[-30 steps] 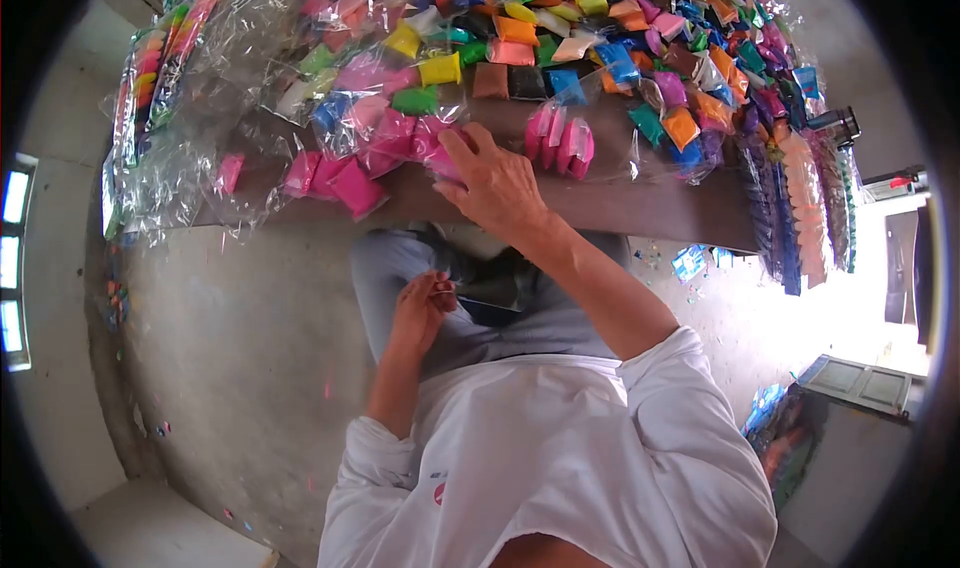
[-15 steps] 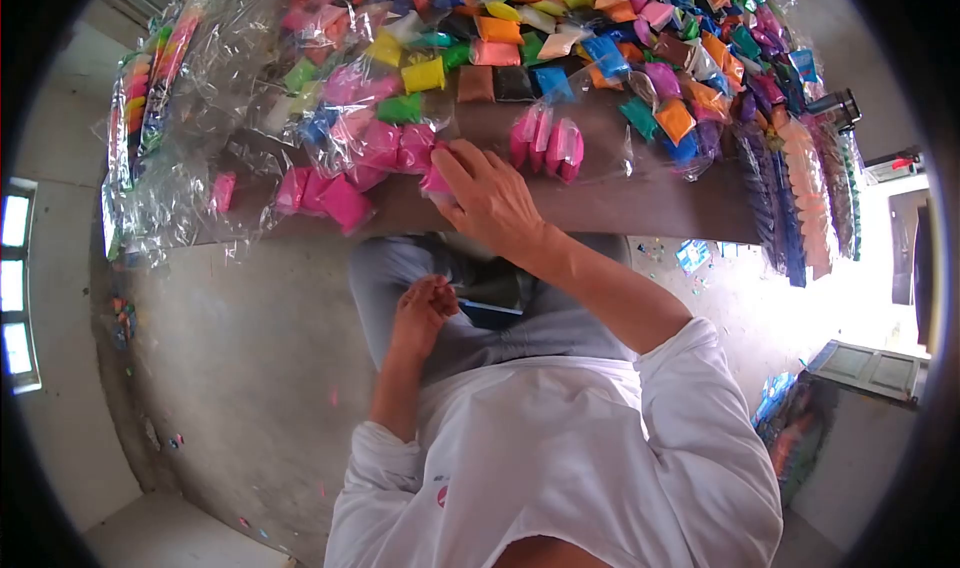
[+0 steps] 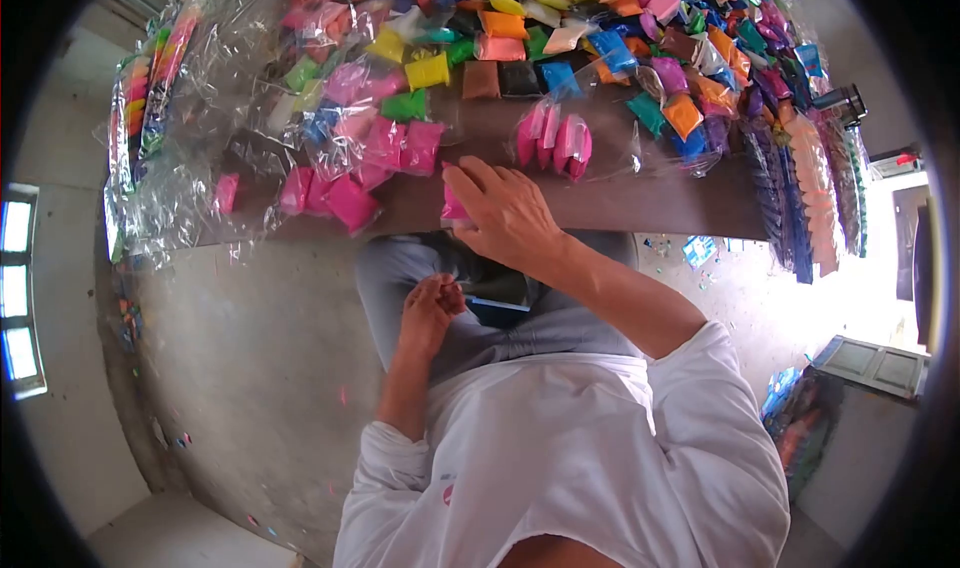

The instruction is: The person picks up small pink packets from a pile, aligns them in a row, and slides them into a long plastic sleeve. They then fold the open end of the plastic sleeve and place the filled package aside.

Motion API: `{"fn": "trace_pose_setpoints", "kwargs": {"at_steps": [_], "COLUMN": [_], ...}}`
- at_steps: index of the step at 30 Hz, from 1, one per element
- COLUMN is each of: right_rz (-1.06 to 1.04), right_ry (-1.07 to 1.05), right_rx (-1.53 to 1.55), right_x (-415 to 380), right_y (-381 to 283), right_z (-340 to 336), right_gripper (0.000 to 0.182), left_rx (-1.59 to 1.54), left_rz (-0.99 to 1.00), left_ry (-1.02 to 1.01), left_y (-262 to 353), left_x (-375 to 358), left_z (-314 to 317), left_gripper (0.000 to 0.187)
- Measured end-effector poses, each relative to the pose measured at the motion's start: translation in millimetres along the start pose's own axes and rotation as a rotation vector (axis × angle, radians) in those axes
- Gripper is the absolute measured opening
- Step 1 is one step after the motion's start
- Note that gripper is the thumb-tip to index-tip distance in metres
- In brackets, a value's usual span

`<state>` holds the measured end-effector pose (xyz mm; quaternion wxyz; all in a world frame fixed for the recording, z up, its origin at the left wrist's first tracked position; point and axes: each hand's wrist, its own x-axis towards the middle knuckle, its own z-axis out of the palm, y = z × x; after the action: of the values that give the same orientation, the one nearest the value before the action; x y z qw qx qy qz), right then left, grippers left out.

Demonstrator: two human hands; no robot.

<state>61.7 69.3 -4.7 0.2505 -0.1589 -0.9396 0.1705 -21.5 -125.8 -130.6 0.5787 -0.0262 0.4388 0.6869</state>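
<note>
At the near edge of the brown table (image 3: pixel 620 203), my right hand (image 3: pixel 510 213) has its fingers closed on a pink packet (image 3: pixel 453 206), partly covered by the fingertips. Left of it lie loose pink packets (image 3: pixel 350 204), and more pink packets (image 3: pixel 421 148) sit just behind. A row of pink packets (image 3: pixel 553 143) stands on edge in a clear plastic bag beyond my right hand. My left hand (image 3: pixel 432 303) is held over my lap with curled fingers; whatever may be inside them is hidden.
Many colourful packets (image 3: pixel 500 24) are heaped across the back of the table. Crumpled clear plastic bags (image 3: pixel 225 78) cover its left side. Strips of packets (image 3: pixel 805 188) hang over the right edge, near a small black device (image 3: pixel 840 103). Scraps lie on the floor.
My right hand has drawn the pink packet away from the neighbouring pink packets, slightly right and toward the near edge. My left hand stays over my lap. The view has shifted slightly.
</note>
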Motion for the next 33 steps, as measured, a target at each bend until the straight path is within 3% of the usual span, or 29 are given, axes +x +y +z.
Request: {"fn": "trace_pose_setpoints", "kwargs": {"at_steps": [9, 14, 22, 28, 31, 33], "right_rz": [-0.017, -0.029, 0.152, 0.077, 0.164, 0.335], "right_ry": [-0.031, -0.107, 0.0, 0.025, -0.024, 0.125], "right_rx": [-0.093, -0.083, 0.023, -0.006, 0.075, 0.199], "right_x": [-3.5, -6.0, -13.7, -15.7, -15.8, -10.7], "right_y": [-0.7, -1.3, 0.5, 2.6, -1.8, 5.7], "right_z": [-15.0, -7.7, -30.1, -19.7, -53.2, -90.0], "right_gripper": [0.06, 0.051, 0.046, 0.039, 0.031, 0.028], "left_rx": [0.004, 0.129, 0.106, 0.142, 0.137, 0.119], "left_rz": [-0.02, -0.029, -0.01, -0.049, -0.05, -0.039], "left_ry": [0.0, 0.084, 0.093, 0.105, 0.141, 0.168], "left_y": [0.1, 5.3, 3.2, 5.5, 4.3, 3.9], "left_x": [3.3, 1.7, 2.8, 8.4, 9.6, 5.9], "left_z": [0.4, 9.2, 8.7, 12.5, 10.3, 11.8], "left_gripper": [0.028, 0.029, 0.031, 0.028, 0.028, 0.03]}}
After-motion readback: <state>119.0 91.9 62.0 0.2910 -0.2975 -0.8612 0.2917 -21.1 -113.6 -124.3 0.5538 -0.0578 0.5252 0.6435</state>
